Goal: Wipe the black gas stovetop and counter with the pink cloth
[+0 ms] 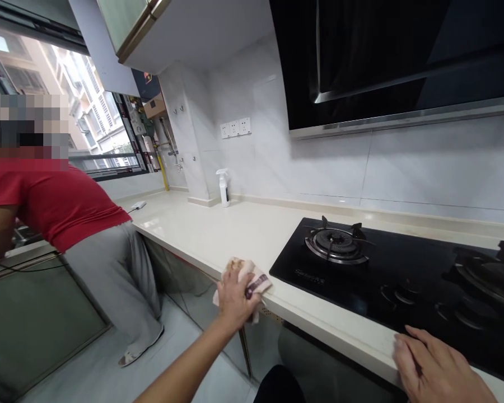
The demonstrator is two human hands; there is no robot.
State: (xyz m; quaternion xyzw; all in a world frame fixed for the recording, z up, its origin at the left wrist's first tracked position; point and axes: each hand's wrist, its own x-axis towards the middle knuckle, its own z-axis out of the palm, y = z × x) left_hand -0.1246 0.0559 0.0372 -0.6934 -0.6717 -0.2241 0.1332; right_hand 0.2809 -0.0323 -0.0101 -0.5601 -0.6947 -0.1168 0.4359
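Observation:
My left hand point(236, 294) presses a white cloth point(258, 280) with brown and purplish marks against the front edge of the pale countertop point(185, 229). The fingers are closed over the cloth, and part of it hangs down past the edge. Just to the right of the cloth lies the black gas hob point(353, 280). My right hand point(439, 364) rests on the counter's front edge before the hob, fingers stretched out and holding nothing. Its fingertips reach the hob's near border.
A white spray bottle point(224, 188) stands by the back wall, left of the hob. Above hangs a dark range hood point(386, 67). At left, another person in a red shirt point(63, 201) leans over the other counter. Cabinet doors point(193, 282) line the counter's front.

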